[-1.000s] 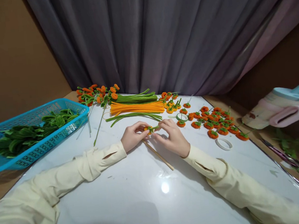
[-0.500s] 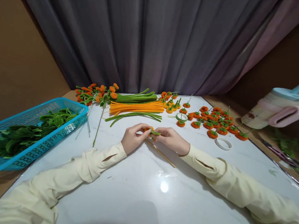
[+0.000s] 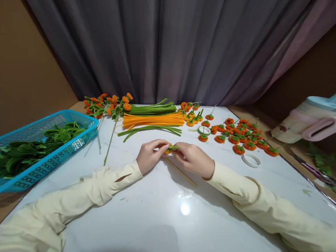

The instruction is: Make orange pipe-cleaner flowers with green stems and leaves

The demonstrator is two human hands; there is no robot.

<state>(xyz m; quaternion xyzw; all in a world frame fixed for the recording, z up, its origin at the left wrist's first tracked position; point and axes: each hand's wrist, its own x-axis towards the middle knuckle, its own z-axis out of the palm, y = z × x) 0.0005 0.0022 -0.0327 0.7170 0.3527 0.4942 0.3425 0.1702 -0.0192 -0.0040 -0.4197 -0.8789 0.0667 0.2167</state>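
Observation:
Over the middle of the white table, my left hand (image 3: 152,156) pinches a small orange pipe-cleaner flower (image 3: 168,150) between thumb and fingers. My right hand (image 3: 195,159) is closed at the green pipe-cleaner piece (image 3: 174,147) on the flower's near right side. The fingertips cover much of both. Beneath the hands a thin wooden stick (image 3: 182,173) lies slanted on the table. Just beyond them are loose green pipe cleaners (image 3: 150,131) and a bundle of orange pipe cleaners (image 3: 154,120).
A blue basket (image 3: 48,161) of green leaves stands at left. Finished stems (image 3: 109,104) lie at the back. Several orange flowers (image 3: 238,149) and a tape roll (image 3: 251,160) are at right. Beyond the table's right edge are a tumbler (image 3: 310,118) and scissors (image 3: 315,171).
My right hand has turned slightly and shifted a little to the right at the green piece. The left hand keeps its pinch on the flower, almost unmoved.

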